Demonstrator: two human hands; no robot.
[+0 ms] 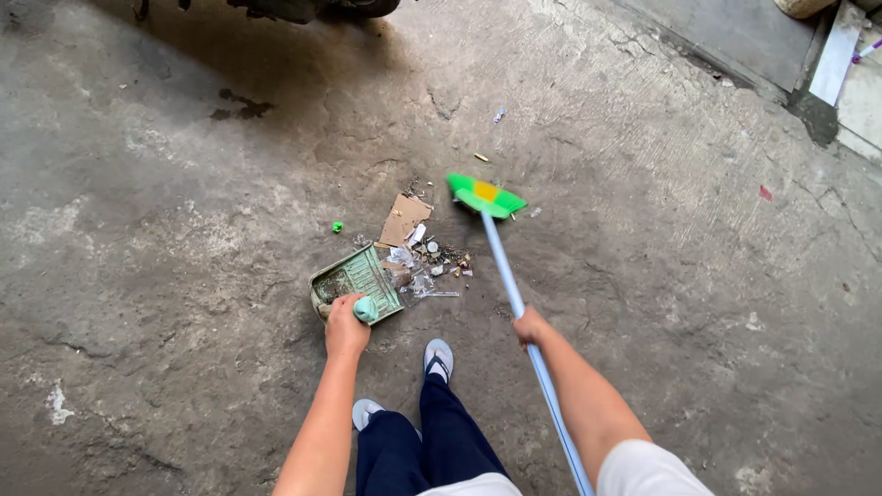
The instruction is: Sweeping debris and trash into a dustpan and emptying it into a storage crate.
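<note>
Both grips clenched: left hand [345, 329] on ridged green dustpan [354, 280], right hand [530, 326] seemingly around smooth broom pole [514, 294].

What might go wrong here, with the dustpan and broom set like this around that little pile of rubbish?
1. The broom head sits beyond the litter pile, while the right hand grips far back on the long handle; a stroke may well scatter bits past the dustpan.
2. The cardboard scrap looks broad and flat, so it may slide over the pan's lip rather than in.
3. The left hand holds only the pan's short handle; a hard push could shift the pan.
</note>
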